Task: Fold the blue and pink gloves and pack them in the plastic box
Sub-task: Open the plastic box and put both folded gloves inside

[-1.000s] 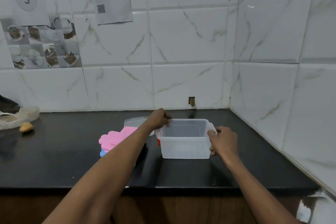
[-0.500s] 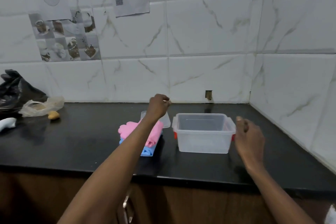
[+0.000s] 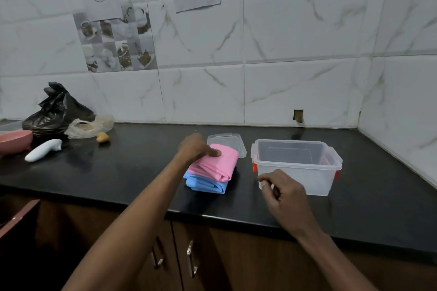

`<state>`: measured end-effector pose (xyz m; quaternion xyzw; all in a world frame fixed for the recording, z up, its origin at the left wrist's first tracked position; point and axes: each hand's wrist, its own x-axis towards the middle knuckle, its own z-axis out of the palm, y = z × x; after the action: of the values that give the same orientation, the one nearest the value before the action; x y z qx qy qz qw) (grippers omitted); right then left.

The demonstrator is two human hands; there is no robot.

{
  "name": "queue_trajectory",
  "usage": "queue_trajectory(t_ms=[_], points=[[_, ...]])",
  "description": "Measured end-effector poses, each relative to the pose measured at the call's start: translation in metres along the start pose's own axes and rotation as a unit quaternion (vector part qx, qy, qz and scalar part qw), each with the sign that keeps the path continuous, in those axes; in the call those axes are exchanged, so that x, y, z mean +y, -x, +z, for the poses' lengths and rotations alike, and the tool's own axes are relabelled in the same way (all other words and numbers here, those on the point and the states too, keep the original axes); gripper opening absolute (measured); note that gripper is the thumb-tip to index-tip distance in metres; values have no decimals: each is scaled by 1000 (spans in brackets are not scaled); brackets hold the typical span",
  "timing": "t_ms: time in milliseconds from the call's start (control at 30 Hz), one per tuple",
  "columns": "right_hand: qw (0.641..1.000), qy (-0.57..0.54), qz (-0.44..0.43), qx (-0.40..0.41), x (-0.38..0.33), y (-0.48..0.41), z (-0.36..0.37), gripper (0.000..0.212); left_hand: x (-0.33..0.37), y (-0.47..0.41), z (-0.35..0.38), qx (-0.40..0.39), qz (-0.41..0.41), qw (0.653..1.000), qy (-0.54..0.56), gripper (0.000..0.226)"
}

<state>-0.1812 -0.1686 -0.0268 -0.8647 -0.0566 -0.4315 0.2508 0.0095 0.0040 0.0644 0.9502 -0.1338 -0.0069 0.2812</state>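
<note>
Now, left hand (image 3: 198,147) down on the pink glove (image 3: 216,165), fingers pressing its top, not yet closed around it. Right hand (image 3: 281,190) loosely curled in front of the plastic box (image 3: 295,165), holding nothing, touching nothing as far as can be seen. Pink glove folded, lying on the blue glove (image 3: 207,183), also folded. Both stacked on the black counter (image 3: 132,168), at about 9 o'clock from the box, near but apart. Box open and empty. Lid (image 3: 230,146) lying flat behind the gloves, at 12 o'clock from them, its near edge tucked under the pink one.

Could go wrong from here:
- Grabbing only the pink glove. Blue one then left behind, or dragged and opened up.
- Lifting by one corner. Soft folds then falling open on the way across.
- Sliding the stack back. Lid then pushed toward the wall.
- Bumping the light empty box with the right hand. Box then sliding off toward 3 o'clock.
- Dropping the stack on the rim. Gloves then hanging half out, and lid not shutting later.
</note>
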Motion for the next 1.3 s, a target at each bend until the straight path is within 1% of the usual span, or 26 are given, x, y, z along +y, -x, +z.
queue_trajectory(t_ms=[67, 133, 200, 233, 300, 333, 400, 467, 533, 567, 633, 700, 767, 800, 867, 933, 1067, 1133, 1233, 1300], points=[[998, 15, 6, -64, -4, -3, 11, 14, 9, 2, 1, -10, 1, 1000, -6, 52], [993, 26, 19, -110, -8, -7, 21, 17, 14, 0, 0, -20, -1, 1000, 11, 41], [991, 25, 25, -133, -13, -11, 31, 20, 16, -4, -6, -35, -15, 997, 66, 34], [989, 23, 28, -141, -15, -12, 35, 20, 17, -9, -11, -37, -20, 995, 87, 35], [987, 22, 38, -155, -20, -12, 40, 19, 18, -16, -22, -38, -25, 992, 118, 27], [986, 23, 47, -157, -22, -12, 41, 20, 16, -22, -26, -41, -32, 989, 136, 25], [985, 26, 73, -157, -23, -13, 41, 20, 3, -32, -28, -49, -64, 987, 142, 32], [982, 29, 103, -153, -24, -15, 42, 19, -16, -36, -19, -72, -93, 988, 101, 32], [979, 18, 143, -142, -27, -21, 45, 17, -32, -38, -4, -88, -115, 987, 68, 22], [978, 7, 164, -131, -29, -25, 48, 18, -36, -38, 2, -89, -122, 986, 65, 18], [973, -13, 207, -106, -32, -38, 56, 22, -39, -38, 7, -76, -116, 989, 59, 22], [956, -80, 270, -88, -35, -56, 66, 31, -36, -35, 7, -53, -93, 993, 55, 22], [927, -153, 333, -75, -36, -76, 76, 37, -32, -29, 7, -10, -49, 997, 56, 16], [912, -174, 364, -74, -36, -86, 82, 36, -31, -27, 9, 15, -20, 999, 46, 11], [879, -205, 425, -75, -34, -101, 94, 32, -32, -25, 19, 70, 18, 997, 9, 21], [849, -237, 466, -76, -32, -109, 105, 30, -34, -21, 29, 112, 20, 993, -11, 27], [819, -263, 496, -116, -27, -114, 115, 43, -41, -20, 40, 121, 12, 992, -27, 27], [825, -253, 491, -123, -25, -110, 118, 44, -44, -24, 39, 112, 21, 993, -27, 27], [860, -175, 463, -126, -27, -104, 124, 47, -46, -28, 39, 103, 23, 994, -21, 28], [869, -148, 456, -123, -29, -109, 128, 51, -46, -27, 40, 110, 14, 994, -15, 28]])
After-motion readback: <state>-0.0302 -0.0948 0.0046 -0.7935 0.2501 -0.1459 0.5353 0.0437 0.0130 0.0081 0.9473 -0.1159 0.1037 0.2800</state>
